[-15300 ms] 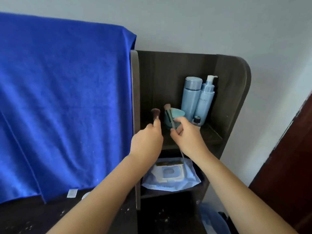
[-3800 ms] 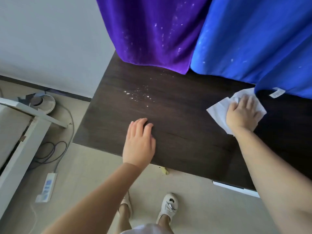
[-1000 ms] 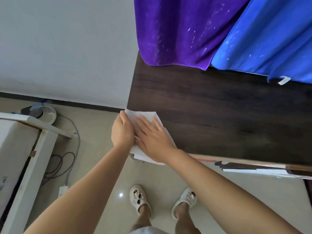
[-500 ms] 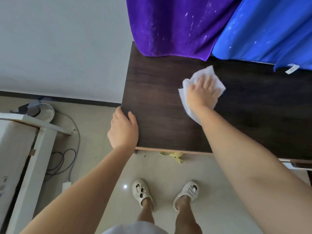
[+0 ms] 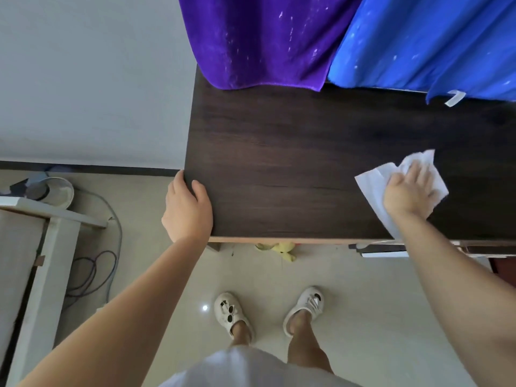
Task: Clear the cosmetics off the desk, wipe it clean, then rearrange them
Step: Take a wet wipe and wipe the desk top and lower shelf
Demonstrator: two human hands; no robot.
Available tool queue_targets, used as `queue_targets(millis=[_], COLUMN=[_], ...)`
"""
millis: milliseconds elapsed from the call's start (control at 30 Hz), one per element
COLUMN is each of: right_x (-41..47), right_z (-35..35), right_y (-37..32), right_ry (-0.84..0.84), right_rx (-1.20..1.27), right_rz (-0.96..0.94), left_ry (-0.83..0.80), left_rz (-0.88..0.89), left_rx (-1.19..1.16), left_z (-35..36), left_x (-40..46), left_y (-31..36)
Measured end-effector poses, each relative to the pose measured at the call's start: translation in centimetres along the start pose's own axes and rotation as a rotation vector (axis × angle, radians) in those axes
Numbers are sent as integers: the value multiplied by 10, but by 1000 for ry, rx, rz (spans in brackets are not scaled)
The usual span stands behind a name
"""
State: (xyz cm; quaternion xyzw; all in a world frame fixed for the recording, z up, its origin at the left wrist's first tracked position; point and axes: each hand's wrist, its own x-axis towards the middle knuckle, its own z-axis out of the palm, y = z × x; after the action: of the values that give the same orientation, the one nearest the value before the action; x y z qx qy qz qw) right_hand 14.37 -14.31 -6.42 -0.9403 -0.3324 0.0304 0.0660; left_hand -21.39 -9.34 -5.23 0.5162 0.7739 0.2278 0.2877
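Note:
The dark wooden desk (image 5: 279,163) fills the middle of the view, its top bare of cosmetics. My right hand (image 5: 407,191) presses flat on a white wipe (image 5: 374,188) near the desk's front right. My left hand (image 5: 187,210) rests on the desk's front left corner, thumb on top and fingers curled over the left edge. No cosmetics are in view.
A purple cloth (image 5: 259,37) and a blue cloth (image 5: 424,43) hang over the desk's back edge. A yellow object (image 5: 282,248) lies on the floor under the front edge. Cables (image 5: 92,269) and a white frame (image 5: 42,247) sit at the left. My feet in white shoes (image 5: 231,314) stand below.
My right hand has slid the wipe from the desk's back middle to the front right. My left hand stays on the front left corner.

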Motion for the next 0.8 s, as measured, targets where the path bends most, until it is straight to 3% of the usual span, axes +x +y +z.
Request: queue_targets(millis=[67, 267, 333, 433, 533, 633, 800], right_x=[-31, -210, -235, -206, -150, -85, 2], right_z=[6, 47, 50, 41, 33, 16, -5], right_y=[-21, -167, -183, -159, -81, 12, 120], right_ry=[74, -67, -164, -190, -175, -85, -202], right_rx=[5, -110, -240, -186, -202, -188, -254], right_rz=[-22, -953, -1120, -1175, -1151, -980, -592], left_ry=[4, -33, -47, -50, 27, 79, -111], left_rz=[-37, -122, -81, 9, 156, 376, 694], left_rx=[-62, -343, -375, -240, -26, 109, 244], left_z=[-2, -10, -12, -8, 0, 20, 77], left_x=[0, 0, -1, -2, -14, -39, -93], left_y=[0, -2, -3, -8, -6, 4, 49])
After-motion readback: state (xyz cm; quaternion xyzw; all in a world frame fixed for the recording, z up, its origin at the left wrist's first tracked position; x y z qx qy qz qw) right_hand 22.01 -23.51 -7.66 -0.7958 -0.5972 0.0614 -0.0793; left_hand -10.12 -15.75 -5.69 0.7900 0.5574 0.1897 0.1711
